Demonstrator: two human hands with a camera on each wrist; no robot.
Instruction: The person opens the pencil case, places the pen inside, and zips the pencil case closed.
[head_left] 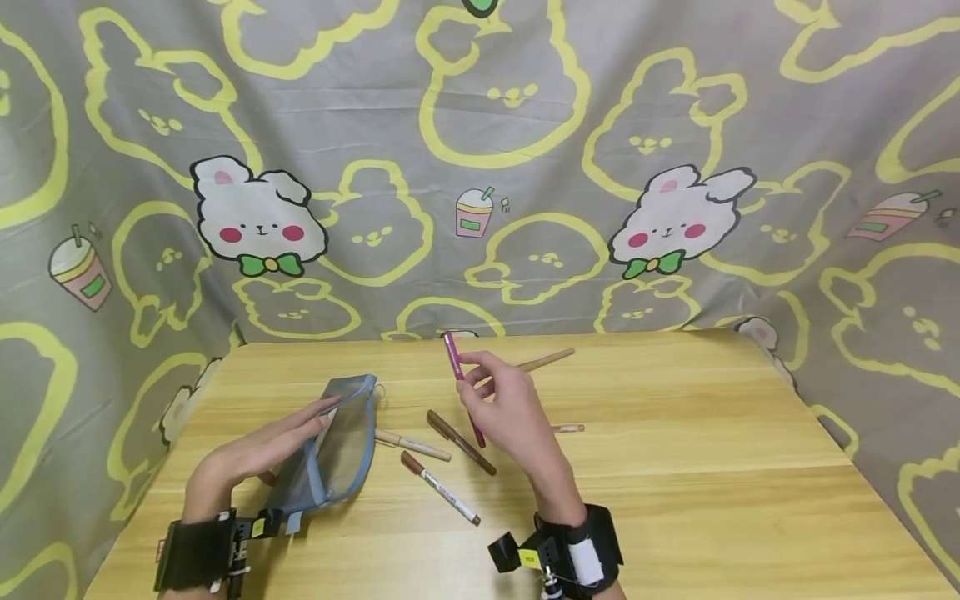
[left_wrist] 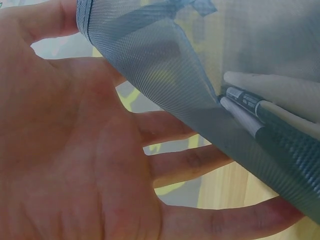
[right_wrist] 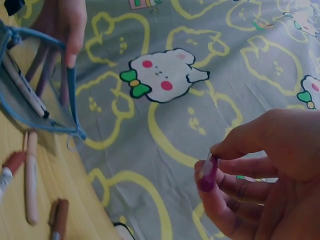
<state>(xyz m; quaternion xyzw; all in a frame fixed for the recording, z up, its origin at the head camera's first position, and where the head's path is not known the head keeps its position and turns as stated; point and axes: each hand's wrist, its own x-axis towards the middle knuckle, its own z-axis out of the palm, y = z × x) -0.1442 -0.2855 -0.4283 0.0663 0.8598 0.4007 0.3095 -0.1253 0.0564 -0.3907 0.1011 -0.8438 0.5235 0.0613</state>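
One purple pen (head_left: pixel 453 354) pinched in right grip (head_left: pixel 506 408), jutting out above and below, well apart from pouch (head_left: pixel 345 442); left grip (head_left: pixel 258 450), straight-fingered, touching that pouch.

Head view: taken from above and behind both hands, facing forward and down, the widest of the three. The right hand's (head_left: pixel 510 408) grip on the magenta pen (head_left: pixel 453 356) lies near mid-frame, printed cloth (head_left: pixel 367 125) beyond it. Left wrist view: very close, facing the left palm (left_wrist: pixel 95 135), the mesh pouch (left_wrist: pixel 195 95) across the fingers. Right wrist view: close to the grip, rolled, facing past it to the cloth. Head and right wrist share grip, pouch left of it, cloth.
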